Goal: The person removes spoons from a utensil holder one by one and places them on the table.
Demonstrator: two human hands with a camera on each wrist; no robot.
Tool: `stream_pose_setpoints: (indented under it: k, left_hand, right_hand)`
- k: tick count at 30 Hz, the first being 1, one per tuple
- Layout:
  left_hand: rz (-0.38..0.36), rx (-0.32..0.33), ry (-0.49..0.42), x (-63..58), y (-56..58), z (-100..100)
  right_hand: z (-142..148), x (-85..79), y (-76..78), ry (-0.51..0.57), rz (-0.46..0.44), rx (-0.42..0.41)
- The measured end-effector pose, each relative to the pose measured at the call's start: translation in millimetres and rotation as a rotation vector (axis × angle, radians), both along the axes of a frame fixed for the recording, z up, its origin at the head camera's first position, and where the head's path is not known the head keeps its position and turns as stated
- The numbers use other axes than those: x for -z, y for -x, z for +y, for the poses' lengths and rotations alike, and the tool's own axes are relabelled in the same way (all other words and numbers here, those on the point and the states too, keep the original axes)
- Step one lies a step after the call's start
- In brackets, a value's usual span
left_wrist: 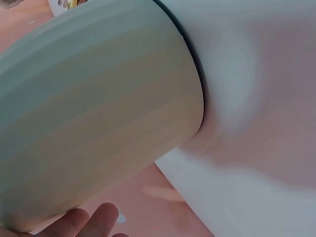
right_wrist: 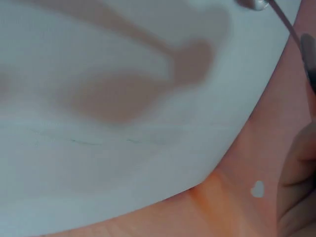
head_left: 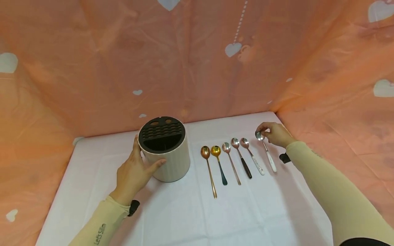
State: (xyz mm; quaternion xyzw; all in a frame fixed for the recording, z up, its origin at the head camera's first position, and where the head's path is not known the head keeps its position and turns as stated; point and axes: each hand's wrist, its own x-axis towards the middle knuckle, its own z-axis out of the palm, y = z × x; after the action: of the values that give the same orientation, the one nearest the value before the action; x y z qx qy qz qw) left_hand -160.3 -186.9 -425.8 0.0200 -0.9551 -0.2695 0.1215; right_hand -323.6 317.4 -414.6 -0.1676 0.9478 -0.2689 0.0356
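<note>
A white ribbed utensil holder (head_left: 173, 165) with a black slotted top stands upright at the table's centre-left. My left hand (head_left: 133, 172) grips its left side, thumb across the front; fingertips (left_wrist: 101, 220) show beside the wall in the left wrist view. At the right, a silver spoon with a white handle (head_left: 271, 161) is pinched near its bowl by my right hand (head_left: 278, 135). The right wrist view catches only part of that hand (right_wrist: 298, 187) and the spoon's bowl (right_wrist: 308, 57) at the right edge.
Between the hands lies a row of several spoons: copper (head_left: 209, 171), gold with a dark green handle (head_left: 220, 167), rose-toned (head_left: 233, 165), black-handled (head_left: 245, 167) and white-patterned (head_left: 257, 164). An orange curtain (head_left: 184, 68) with hearts borders the white-covered table (head_left: 184, 212).
</note>
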Motion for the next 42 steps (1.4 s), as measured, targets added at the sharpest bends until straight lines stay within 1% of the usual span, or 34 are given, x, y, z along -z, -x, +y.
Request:
stream_pose_setpoints:
  k: [5, 8, 10, 15, 19, 22, 28, 33, 37, 42]
  left_hand:
    - [-0.041, -0.012, 0.007, 0.3, -1.6, -1]
    - [-0.045, -0.015, 0.016, 0.5, -3.0, -2]
    - [-0.044, -0.014, 0.018, 0.3, -3.6, -2]
    - [-0.009, -0.011, 0.012, -0.5, -3.9, -4]
    - [0.011, -0.001, 0.009, 0.1, -3.7, -5]
    - [0.008, 0.003, 0.011, 1.1, -3.5, -5]
    - [0.005, 0.002, 0.005, 2.1, -2.6, -6]
    - [-0.024, 0.012, 0.000, 2.4, 0.1, -5]
    - [-0.045, 0.012, 0.007, 2.3, 2.7, -4]
    - [-0.021, 0.011, 0.005, 1.8, 5.3, -4]
  right_hand:
    - [3, 13.0, 3.6, 0.044, -0.073, -0.026]
    - [3, 17.2, 5.5, 0.054, -0.104, -0.024]
    - [3, 20.3, 7.7, 0.058, -0.101, -0.021]
    - [3, 29.6, 15.5, 0.067, -0.098, -0.015]
    - [1, 35.4, 17.5, 0.048, -0.123, 0.001]
    - [-1, 37.3, 17.1, 0.024, -0.121, 0.009]
    - [-4, 40.8, 19.2, -0.033, -0.099, -0.005]
    - [-4, 45.4, 20.7, -0.050, -0.129, 0.003]
    - [-2, 49.9, 22.8, -0.069, -0.129, 0.016]
    - [-1, 55.3, 27.6, -0.086, -0.111, 0.016]
